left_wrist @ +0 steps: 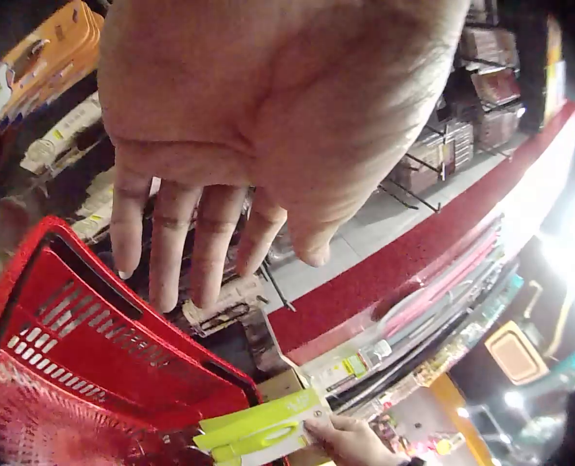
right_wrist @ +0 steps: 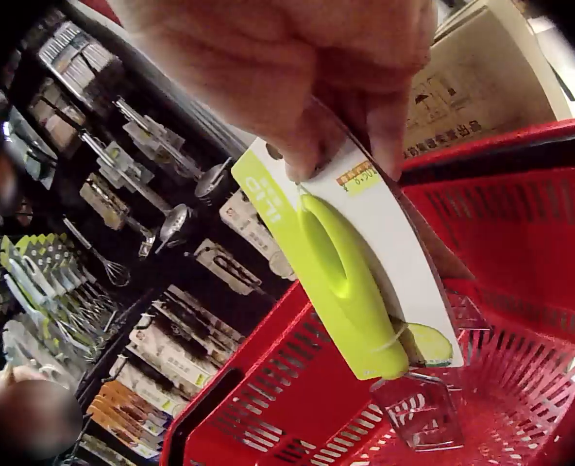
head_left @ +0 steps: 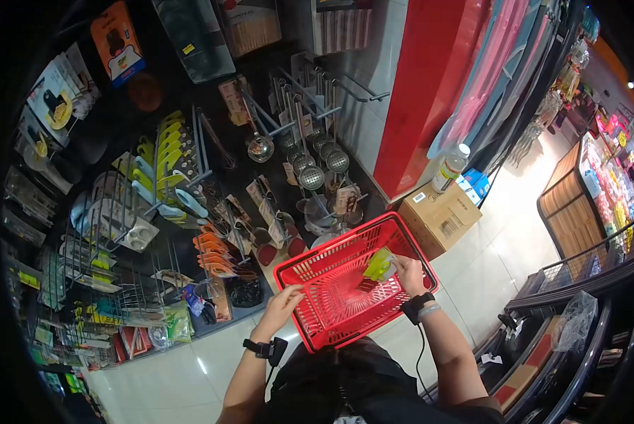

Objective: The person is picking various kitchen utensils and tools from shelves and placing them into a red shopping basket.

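My right hand (head_left: 410,274) pinches the top of a carded kitchen tool (right_wrist: 341,267) with a bright green handle, a white and green backing card and a small yellow price sticker. What its working end looks like is hidden. The card hangs inside a red plastic shopping basket (head_left: 306,272), near its right side. Below it, clear plastic packaging (right_wrist: 419,413) shows against the slotted basket floor. Beside the basket's left rim is my left hand (head_left: 281,307), holding nothing, its fingers extended in the left wrist view.
Racks ahead and left carry skimmers (head_left: 311,175), green-handled tools (head_left: 168,159) and orange-carded items (head_left: 218,253) on protruding hooks. A cardboard box (head_left: 440,215) with a bottle (head_left: 449,168) on it stands beyond the basket's right corner. Dark shelving (head_left: 578,318) lies at right.
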Demonstrator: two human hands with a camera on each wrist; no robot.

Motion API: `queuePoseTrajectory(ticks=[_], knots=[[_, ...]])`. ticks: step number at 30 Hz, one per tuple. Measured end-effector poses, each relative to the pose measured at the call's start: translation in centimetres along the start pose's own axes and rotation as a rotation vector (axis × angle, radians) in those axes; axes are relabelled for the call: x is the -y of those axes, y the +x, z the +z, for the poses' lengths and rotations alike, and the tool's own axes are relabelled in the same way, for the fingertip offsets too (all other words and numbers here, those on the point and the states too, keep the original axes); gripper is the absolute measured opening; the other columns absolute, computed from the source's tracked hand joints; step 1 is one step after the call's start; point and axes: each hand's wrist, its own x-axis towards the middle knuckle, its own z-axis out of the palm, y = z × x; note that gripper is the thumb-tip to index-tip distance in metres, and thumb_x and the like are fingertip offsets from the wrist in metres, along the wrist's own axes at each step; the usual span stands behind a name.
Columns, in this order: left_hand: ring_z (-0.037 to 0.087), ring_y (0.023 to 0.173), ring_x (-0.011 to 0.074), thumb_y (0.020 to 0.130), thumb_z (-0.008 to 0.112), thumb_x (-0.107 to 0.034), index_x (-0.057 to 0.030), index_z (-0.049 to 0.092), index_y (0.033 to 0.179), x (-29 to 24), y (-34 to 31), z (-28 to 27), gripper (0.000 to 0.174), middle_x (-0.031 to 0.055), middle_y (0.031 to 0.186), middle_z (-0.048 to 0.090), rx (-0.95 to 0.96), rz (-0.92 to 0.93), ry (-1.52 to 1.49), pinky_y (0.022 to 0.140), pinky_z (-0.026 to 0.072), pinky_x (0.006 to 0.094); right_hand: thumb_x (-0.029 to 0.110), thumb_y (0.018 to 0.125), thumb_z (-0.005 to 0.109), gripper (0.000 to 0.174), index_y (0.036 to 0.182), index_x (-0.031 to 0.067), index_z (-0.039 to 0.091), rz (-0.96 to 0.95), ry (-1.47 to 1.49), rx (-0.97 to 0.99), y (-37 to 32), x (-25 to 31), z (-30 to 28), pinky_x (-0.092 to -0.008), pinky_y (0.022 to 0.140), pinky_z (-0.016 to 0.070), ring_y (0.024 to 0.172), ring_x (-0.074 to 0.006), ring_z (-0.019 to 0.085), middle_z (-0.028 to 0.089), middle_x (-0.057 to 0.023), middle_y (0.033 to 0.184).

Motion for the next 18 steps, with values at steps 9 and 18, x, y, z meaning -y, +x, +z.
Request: queuePoseTrajectory(ticks=[9,18], knots=[[0.064,0.086,0.0215,0.089,0.055,-0.019,-0.0025,0.058,0.109,0.8,-2.5,-0.1,0.026,0.0152,0.092,0.065,-0.16,-0.114,-0.002,0.075,0.0479,0.03,0.01,0.081,0.063,0.021,0.098,-0.0017,0.065,0.081,0.14,-0.062,3.2,-4.2,1.3,-0.0298,0.07,0.0496,0.077,-0.0218,0.067,0.066,-0.0195,0.083],[0.064,0.088,0.0213,0.087,0.058,-0.019,-0.003,0.058,0.109,-0.4,-3.5,1.0,0.027,0.0152,0.094,0.065,-0.154,-0.178,0.039,0.076,0.0491,0.0301,0.009,0.078,0.062,0.023,0.101,0.0041,0.065,0.061,0.087,-0.134,4.2,-8.6,3.8,-0.0351,0.072,0.0497,0.083,-0.0326,0.064,0.062,-0.0225,0.086]])
